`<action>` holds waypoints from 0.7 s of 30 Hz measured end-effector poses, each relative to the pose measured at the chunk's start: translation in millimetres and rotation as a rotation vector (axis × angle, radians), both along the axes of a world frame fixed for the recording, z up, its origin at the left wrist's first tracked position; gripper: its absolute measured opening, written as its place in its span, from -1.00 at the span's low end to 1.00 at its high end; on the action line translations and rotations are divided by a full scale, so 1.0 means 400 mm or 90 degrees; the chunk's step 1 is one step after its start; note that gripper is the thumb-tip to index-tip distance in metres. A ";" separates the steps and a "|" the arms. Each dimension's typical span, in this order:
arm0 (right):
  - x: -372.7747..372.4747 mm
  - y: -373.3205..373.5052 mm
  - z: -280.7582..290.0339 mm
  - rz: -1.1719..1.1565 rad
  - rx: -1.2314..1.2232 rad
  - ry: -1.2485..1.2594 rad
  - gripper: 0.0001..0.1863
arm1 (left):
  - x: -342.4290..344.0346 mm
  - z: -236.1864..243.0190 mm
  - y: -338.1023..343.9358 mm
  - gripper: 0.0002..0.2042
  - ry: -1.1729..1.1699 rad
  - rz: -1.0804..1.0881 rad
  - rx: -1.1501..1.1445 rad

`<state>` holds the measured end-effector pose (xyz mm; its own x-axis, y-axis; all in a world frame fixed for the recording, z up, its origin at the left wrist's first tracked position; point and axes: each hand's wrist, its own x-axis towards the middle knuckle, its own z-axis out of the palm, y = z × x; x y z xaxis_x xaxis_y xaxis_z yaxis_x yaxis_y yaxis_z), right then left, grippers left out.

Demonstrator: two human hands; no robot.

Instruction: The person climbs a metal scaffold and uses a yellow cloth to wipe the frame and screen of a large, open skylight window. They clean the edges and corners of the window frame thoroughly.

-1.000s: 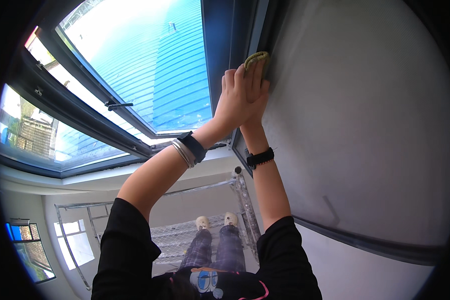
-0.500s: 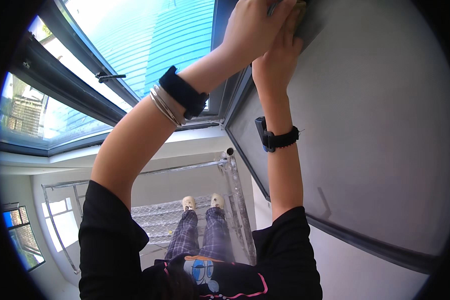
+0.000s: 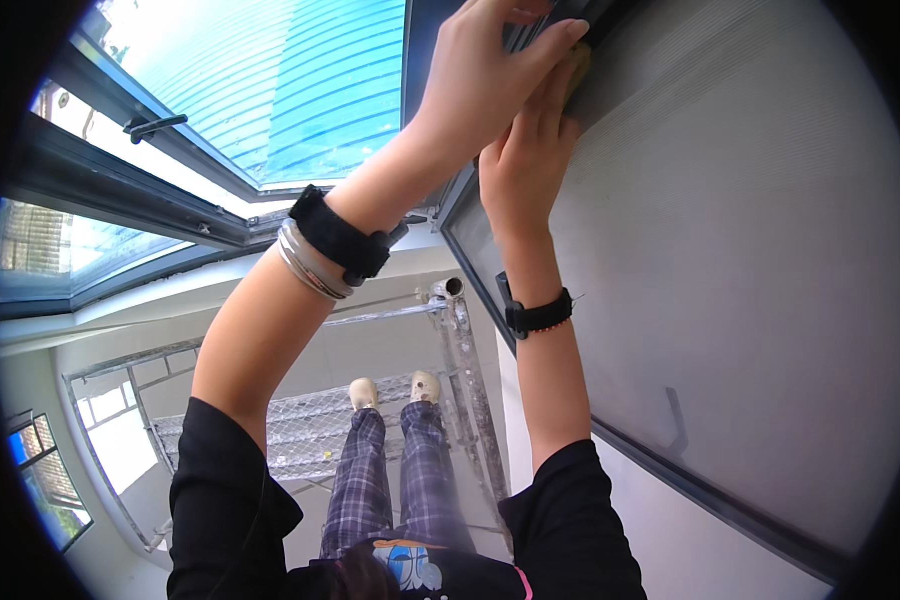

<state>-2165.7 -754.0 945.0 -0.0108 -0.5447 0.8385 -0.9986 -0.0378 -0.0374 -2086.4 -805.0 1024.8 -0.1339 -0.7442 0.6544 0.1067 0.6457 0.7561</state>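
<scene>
Two bare hands are up high on this one, folks, right by the dark frame [image 3: 625, 12] along the top of a big grey panel [image 3: 740, 240]. Our right hand [image 3: 528, 170] has its fingers stretched up together, with the thumb off to the side. A yellow-green cloth [image 3: 579, 65] sits at those fingertips, next to the panel's upper edge, and mostly we just see a sliver of it. We can't tell if the fingers pinch it or only press on it.

Our left hand [image 3: 480, 75] is just above, thumb reaching across near the right hand's fingers. The other fingertips get lost at the top of the view, so we can't say what they're holding, if anything.

On that wrist we've got a black band [image 3: 335, 238] plus silver bangles [image 3: 308, 265]; the other wrist wears a black strap [image 3: 540, 317].

Off to the left, a window sash [image 3: 225, 160] with a dark handle [image 3: 155, 128] stands swung out, and we can see a blue ribbed roof [image 3: 320, 85] beyond it. Down below, cream clogs [image 3: 365, 393] and plaid trousers [image 3: 363, 480] show over a mesh platform [image 3: 290, 435], beside paint-spattered scaffold pipes [image 3: 478, 410].
</scene>
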 end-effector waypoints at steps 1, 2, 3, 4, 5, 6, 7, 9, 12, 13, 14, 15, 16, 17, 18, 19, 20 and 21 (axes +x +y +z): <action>0.006 0.004 -0.036 0.000 0.006 -0.015 -0.38 | 0.002 -0.008 -0.007 -0.67 0.003 0.019 -0.033; 0.009 0.013 -0.069 -0.001 0.012 -0.030 -0.40 | 0.002 -0.018 -0.007 -0.68 -0.002 0.032 -0.017; 0.009 0.018 -0.099 -0.002 0.019 -0.045 -0.41 | 0.008 -0.031 -0.005 -0.68 -0.006 0.046 0.000; 0.006 0.020 -0.128 0.000 0.026 -0.051 -0.41 | 0.012 -0.050 -0.001 -0.69 -0.011 0.059 0.016; 0.009 0.025 -0.157 0.002 0.036 -0.059 -0.41 | 0.017 -0.086 0.010 -0.71 0.044 0.003 0.120; 0.011 0.032 -0.177 0.002 0.047 -0.065 -0.42 | 0.021 -0.143 0.014 -0.70 0.031 0.007 0.127; 0.011 0.036 -0.196 0.007 0.036 -0.068 -0.42 | 0.026 -0.216 0.019 -0.68 0.020 0.010 0.135; 0.019 0.026 -0.195 0.026 0.012 -0.071 -0.41 | 0.041 -0.310 0.042 -0.67 0.012 -0.013 0.224; 0.015 0.008 -0.168 0.100 -0.047 -0.114 -0.41 | 0.034 -0.364 0.073 -0.69 0.074 -0.065 0.337; 0.010 0.005 -0.147 0.113 -0.039 -0.111 -0.40 | 0.032 -0.359 0.072 -0.71 0.080 -0.052 0.304; 0.000 0.001 -0.120 0.113 -0.042 -0.089 -0.40 | 0.037 -0.329 0.074 -0.75 0.026 -0.057 0.265; 0.021 -0.002 -0.084 0.080 -0.045 -0.097 -0.43 | 0.042 -0.310 0.068 -0.75 0.064 -0.056 0.209; 0.031 -0.002 -0.067 0.042 -0.049 -0.099 -0.46 | 0.041 -0.300 0.059 -0.74 0.105 -0.059 0.151; 0.020 -0.001 -0.075 0.055 -0.058 -0.092 -0.46 | 0.054 -0.274 0.062 -0.74 0.118 -0.143 0.249; 0.011 -0.007 -0.089 0.070 -0.070 -0.085 -0.46 | 0.064 -0.261 0.069 -0.73 0.133 -0.226 0.344; 0.009 -0.013 -0.114 0.074 -0.080 -0.088 -0.48 | 0.062 -0.281 0.076 -0.74 0.161 -0.249 0.338; 0.008 -0.016 -0.132 0.075 -0.090 -0.089 -0.49 | 0.051 -0.305 0.079 -0.75 0.127 -0.175 0.264; 0.004 -0.002 -0.145 0.090 -0.052 -0.068 -0.47 | 0.055 -0.329 0.077 -0.73 0.089 -0.168 0.287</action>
